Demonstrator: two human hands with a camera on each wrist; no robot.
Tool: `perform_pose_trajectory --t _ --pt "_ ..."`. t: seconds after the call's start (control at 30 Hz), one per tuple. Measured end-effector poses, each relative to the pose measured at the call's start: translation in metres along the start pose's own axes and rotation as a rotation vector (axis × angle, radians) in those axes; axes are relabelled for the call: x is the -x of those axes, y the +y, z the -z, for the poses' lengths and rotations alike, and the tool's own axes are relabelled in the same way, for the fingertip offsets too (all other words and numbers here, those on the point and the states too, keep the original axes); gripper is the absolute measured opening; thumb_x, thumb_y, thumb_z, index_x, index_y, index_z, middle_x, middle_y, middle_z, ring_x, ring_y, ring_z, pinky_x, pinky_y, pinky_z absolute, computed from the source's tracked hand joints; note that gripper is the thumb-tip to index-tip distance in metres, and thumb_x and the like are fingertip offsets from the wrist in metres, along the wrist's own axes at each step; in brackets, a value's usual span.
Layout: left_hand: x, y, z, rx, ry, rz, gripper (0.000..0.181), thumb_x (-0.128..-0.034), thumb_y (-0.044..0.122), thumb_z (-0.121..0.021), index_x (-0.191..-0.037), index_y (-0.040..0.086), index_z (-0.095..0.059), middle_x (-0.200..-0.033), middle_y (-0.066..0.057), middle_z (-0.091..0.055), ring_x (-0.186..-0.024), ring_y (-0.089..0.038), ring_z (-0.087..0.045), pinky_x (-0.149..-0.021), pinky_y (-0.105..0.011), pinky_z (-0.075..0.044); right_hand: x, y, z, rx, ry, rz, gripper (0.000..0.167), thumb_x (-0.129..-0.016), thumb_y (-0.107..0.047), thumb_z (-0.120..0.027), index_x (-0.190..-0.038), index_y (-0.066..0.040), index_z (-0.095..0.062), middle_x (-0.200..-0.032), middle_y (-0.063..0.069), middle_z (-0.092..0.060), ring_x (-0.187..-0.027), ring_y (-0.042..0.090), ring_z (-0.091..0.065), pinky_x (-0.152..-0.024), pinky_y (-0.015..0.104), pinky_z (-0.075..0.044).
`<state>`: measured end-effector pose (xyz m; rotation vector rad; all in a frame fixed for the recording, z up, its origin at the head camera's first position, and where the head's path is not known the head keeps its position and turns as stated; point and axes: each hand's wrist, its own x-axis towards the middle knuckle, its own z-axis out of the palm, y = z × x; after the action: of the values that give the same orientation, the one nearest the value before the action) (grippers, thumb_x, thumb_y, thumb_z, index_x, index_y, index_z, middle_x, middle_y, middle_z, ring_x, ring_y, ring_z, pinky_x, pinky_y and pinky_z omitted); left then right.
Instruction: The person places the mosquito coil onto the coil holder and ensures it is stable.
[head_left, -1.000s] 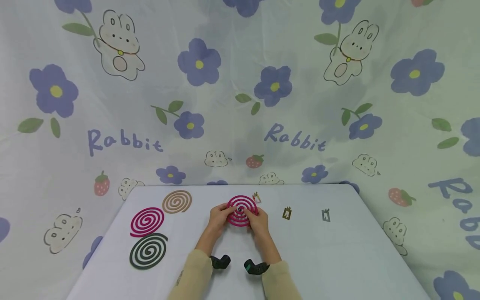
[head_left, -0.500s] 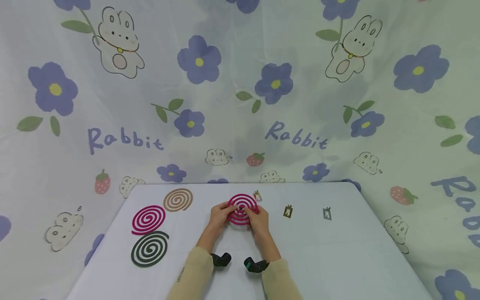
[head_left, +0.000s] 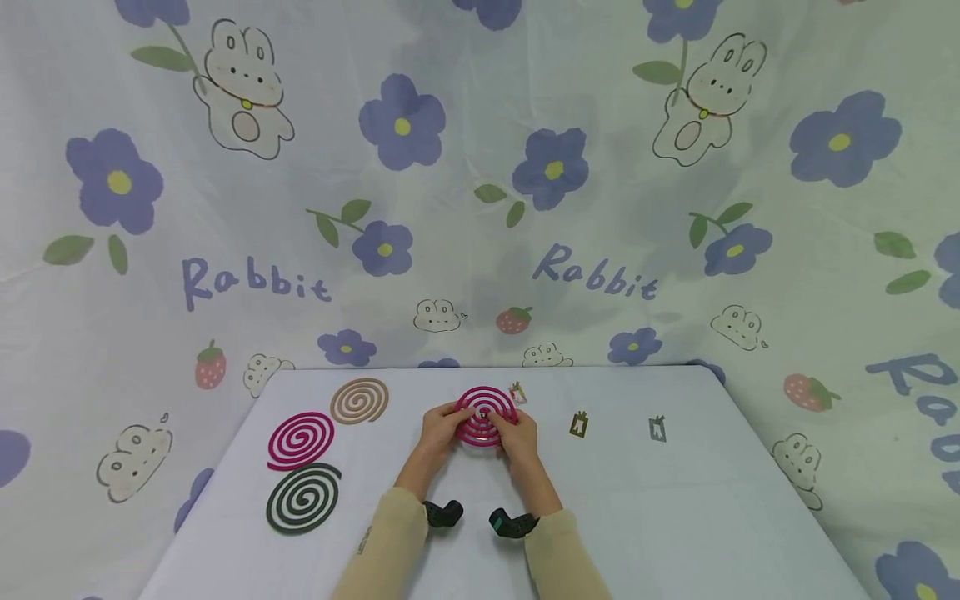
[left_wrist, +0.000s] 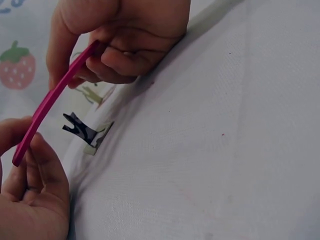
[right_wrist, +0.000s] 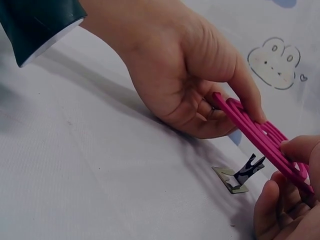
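Observation:
Both hands hold a pink mosquito coil (head_left: 483, 443) above the table, pinching it at opposite sides with thumbs on top. My left hand (head_left: 441, 429) grips its left edge and my right hand (head_left: 519, 437) its right edge. The wrist views show the coil (left_wrist: 52, 96) tilted, seen nearly edge-on. Below it a small metal coil stand (right_wrist: 232, 180) lies on the table, its forked prong bent up. In the right wrist view the coil (right_wrist: 252, 134) is above the prong; they look apart. From the head view the stand is mostly hidden by the coil.
Left on the white table (head_left: 675, 525) lie a tan coil (head_left: 360, 401), another pink coil (head_left: 302, 437) and a dark green coil (head_left: 303, 499). Further stands lie to the right: a patterned one (head_left: 517, 393), a gold one (head_left: 579, 424) and a silver one (head_left: 657, 428). A printed curtain (head_left: 480, 125) hangs behind.
The head view has shifted slightly. Both hands keep their grip on the pink mosquito coil, which has hardly moved.

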<state>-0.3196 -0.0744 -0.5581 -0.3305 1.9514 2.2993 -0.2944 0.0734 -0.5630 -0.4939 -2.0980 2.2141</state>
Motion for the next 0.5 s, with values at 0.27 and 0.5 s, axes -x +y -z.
perform_pose_trajectory --t 0.27,0.5 --pt "-0.002 -0.0008 -0.0017 -0.003 -0.013 0.001 0.045 -0.085 0.016 -0.076 -0.12 -0.009 -0.062 -0.113 -0.016 -0.064 -0.093 -0.014 -0.06 -0.077 -0.024 -0.053 -0.001 0.0001 0.0014 0.005 0.012 -0.009 0.037 -0.086 -0.025 -0.075 -0.108 0.002 -0.063 -0.084 0.011 -0.066 -0.044 0.011 -0.048 -0.039 0.023 -0.044" --pt "-0.0014 -0.0008 -0.003 0.008 -0.012 -0.014 0.046 -0.0847 0.013 -0.076 -0.12 -0.012 -0.06 -0.112 -0.018 -0.064 -0.092 -0.013 -0.06 -0.076 -0.023 -0.052 -0.0001 0.0005 0.0022 0.017 0.003 -0.008 0.034 -0.087 -0.024 -0.073 -0.107 0.001 -0.063 -0.084 0.011 -0.066 -0.042 0.011 -0.047 -0.039 0.023 -0.044"
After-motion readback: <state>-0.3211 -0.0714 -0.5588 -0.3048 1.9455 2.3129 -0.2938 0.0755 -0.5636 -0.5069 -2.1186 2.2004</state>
